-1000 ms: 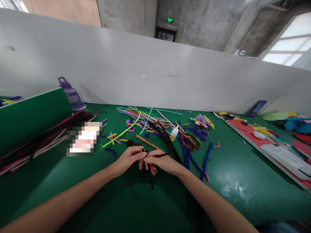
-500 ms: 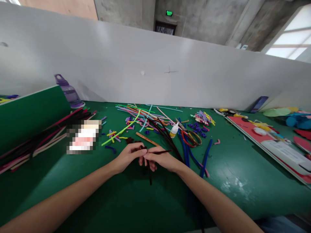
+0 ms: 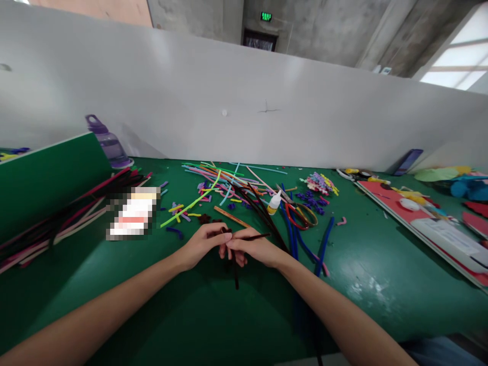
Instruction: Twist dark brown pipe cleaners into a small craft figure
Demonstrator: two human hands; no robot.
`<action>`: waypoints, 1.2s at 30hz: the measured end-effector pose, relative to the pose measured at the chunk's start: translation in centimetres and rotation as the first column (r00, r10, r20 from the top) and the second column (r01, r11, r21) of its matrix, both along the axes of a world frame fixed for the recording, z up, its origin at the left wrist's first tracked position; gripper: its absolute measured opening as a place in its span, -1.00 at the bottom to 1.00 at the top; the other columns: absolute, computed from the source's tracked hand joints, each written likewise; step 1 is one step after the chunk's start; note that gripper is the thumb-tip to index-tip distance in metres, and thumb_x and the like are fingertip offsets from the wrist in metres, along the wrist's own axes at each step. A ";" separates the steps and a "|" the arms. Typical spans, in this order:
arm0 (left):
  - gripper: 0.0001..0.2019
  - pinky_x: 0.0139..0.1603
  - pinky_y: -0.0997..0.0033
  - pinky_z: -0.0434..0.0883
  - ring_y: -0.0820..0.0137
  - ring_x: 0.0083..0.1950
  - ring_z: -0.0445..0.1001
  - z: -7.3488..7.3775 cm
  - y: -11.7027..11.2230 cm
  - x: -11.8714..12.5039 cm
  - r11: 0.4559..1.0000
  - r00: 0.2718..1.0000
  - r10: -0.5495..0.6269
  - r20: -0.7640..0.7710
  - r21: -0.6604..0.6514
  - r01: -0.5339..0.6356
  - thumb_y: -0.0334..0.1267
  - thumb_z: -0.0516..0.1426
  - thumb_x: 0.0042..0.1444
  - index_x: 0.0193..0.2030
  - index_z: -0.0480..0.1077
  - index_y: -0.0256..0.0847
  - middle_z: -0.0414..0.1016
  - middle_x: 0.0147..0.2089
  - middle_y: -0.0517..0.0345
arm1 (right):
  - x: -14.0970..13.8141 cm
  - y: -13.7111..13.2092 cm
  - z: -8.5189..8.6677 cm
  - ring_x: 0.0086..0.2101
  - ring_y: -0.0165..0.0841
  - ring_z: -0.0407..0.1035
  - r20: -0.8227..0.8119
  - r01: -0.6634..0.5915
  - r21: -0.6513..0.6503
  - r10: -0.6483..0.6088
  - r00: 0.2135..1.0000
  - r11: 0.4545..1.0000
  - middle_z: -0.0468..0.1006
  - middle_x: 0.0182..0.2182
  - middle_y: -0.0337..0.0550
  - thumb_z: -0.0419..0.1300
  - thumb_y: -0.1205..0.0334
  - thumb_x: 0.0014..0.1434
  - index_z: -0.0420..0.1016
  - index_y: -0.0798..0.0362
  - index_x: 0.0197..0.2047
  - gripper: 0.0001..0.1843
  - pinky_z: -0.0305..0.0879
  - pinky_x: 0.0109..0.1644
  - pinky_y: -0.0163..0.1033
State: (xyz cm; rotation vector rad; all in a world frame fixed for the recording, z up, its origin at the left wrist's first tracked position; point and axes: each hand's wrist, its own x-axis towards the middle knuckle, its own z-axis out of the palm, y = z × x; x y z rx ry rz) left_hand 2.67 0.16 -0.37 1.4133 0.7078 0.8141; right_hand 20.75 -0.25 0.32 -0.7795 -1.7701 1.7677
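Close together over the green table, my left hand and my right hand both pinch a dark brown pipe cleaner. One of its ends hangs down below my fingers, and another dark length sticks out to the right across my right hand. The part between my fingertips is mostly hidden. Just behind my left hand lies a small dark brown curled piece. Beyond my hands rests a brown stick, with long dark pipe cleaners to its right.
Loose coloured pipe cleaners cover the table's back middle. A glue bottle, scissors and blue pipe cleaners lie to the right. Further right is a red board. A purple water bottle stands at the left, before a white partition.
Hardly anything differs. Both hands keep their pinch on the dark pipe cleaner, and the camera view has shifted very slightly.
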 end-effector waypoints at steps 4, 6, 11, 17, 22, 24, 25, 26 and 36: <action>-0.78 -0.48 0.51 0.28 0.48 -0.54 0.40 0.0 0.0 0.0 1.000 1.000 -0.010 0.004 -0.002 0.010 -0.23 0.11 0.17 -0.44 0.35 -0.31 0.42 -0.57 0.20 | 0.0 0.0 0.1 -0.66 -0.51 0.21 -0.014 0.000 -0.002 0.000 1.000 1.000 0.31 -0.71 -0.33 0.08 0.16 0.19 0.44 0.14 -0.45 -0.73 0.13 -0.54 -0.39; -0.78 -0.48 0.51 0.28 0.48 -0.54 0.40 0.0 0.0 0.0 1.000 1.000 -0.012 0.002 -0.009 0.012 -0.23 0.12 0.17 -0.44 0.35 -0.31 0.42 -0.57 0.20 | 0.0 0.0 0.1 -0.66 -0.51 0.21 -0.025 -0.003 -0.004 0.002 1.000 1.000 0.31 -0.71 -0.33 0.08 0.18 0.19 0.45 0.14 -0.45 -0.73 0.13 -0.55 -0.39; -0.78 -0.47 0.51 0.28 0.48 -0.54 0.40 0.0 0.0 0.0 1.000 1.000 -0.014 0.003 -0.014 0.014 -0.24 0.12 0.17 -0.45 0.35 -0.31 0.42 -0.56 0.20 | 0.0 0.0 0.1 -0.66 -0.51 0.21 -0.026 -0.011 -0.013 0.010 1.000 1.000 0.31 -0.72 -0.34 0.08 0.20 0.19 0.46 0.14 -0.44 -0.74 0.14 -0.55 -0.40; -0.79 -0.47 0.51 0.29 0.48 -0.53 0.41 -0.1 0.1 0.0 0.999 1.000 -0.023 0.015 -0.023 0.023 -0.24 0.11 0.17 -0.44 0.35 -0.31 0.43 -0.56 0.20 | 0.0 0.1 0.1 -0.67 -0.52 0.20 -0.018 -0.019 -0.005 0.019 1.000 1.000 0.32 -0.71 -0.33 0.07 0.18 0.20 0.47 0.15 -0.41 -0.73 0.15 -0.55 -0.41; -0.78 -0.48 0.52 0.30 0.48 -0.54 0.41 -0.2 0.1 0.0 0.999 0.999 -0.029 0.014 -0.016 0.029 -0.24 0.11 0.17 -0.44 0.36 -0.32 0.43 -0.56 0.20 | -0.1 0.1 0.0 -0.66 -0.52 0.21 -0.009 -0.013 -0.018 0.013 1.000 1.000 0.32 -0.71 -0.32 0.09 0.18 0.18 0.46 0.15 -0.44 -0.74 0.15 -0.56 -0.41; -0.78 -0.48 0.53 0.31 0.48 -0.53 0.41 -0.2 0.1 0.0 0.999 0.999 -0.037 0.015 -0.014 0.037 -0.24 0.11 0.18 -0.43 0.36 -0.32 0.43 -0.56 0.19 | -0.1 0.1 0.0 -0.67 -0.52 0.21 -0.009 -0.015 -0.016 0.015 1.000 1.000 0.32 -0.72 -0.32 0.09 0.17 0.18 0.45 0.15 -0.45 -0.73 0.15 -0.56 -0.41; -0.78 -0.48 0.53 0.32 0.48 -0.53 0.41 -0.2 0.1 0.0 0.999 0.999 -0.038 0.015 -0.015 0.038 -0.24 0.11 0.18 -0.43 0.36 -0.32 0.44 -0.55 0.19 | -0.1 0.1 0.0 -0.67 -0.52 0.21 -0.009 -0.016 -0.015 0.016 1.000 1.000 0.32 -0.72 -0.32 0.09 0.17 0.17 0.45 0.15 -0.46 -0.73 0.15 -0.56 -0.41; -0.78 -0.48 0.53 0.32 0.48 -0.53 0.42 -0.2 0.1 0.0 0.999 0.999 -0.038 0.016 -0.016 0.038 -0.24 0.11 0.18 -0.44 0.36 -0.32 0.44 -0.55 0.19 | -0.1 0.1 -0.1 -0.67 -0.52 0.21 -0.010 -0.017 -0.015 0.017 1.000 1.000 0.32 -0.72 -0.32 0.09 0.17 0.17 0.44 0.15 -0.46 -0.73 0.15 -0.56 -0.41; -0.79 -0.48 0.53 0.32 0.49 -0.53 0.42 -0.3 0.2 -0.1 0.999 0.999 -0.039 0.012 -0.024 0.039 -0.25 0.11 0.18 -0.43 0.35 -0.32 0.43 -0.55 0.20 | 0.0 0.0 0.2 -0.66 -0.52 0.21 -0.011 -0.022 -0.020 0.022 1.000 1.000 0.32 -0.71 -0.33 0.09 0.19 0.18 0.46 0.14 -0.45 -0.74 0.14 -0.56 -0.41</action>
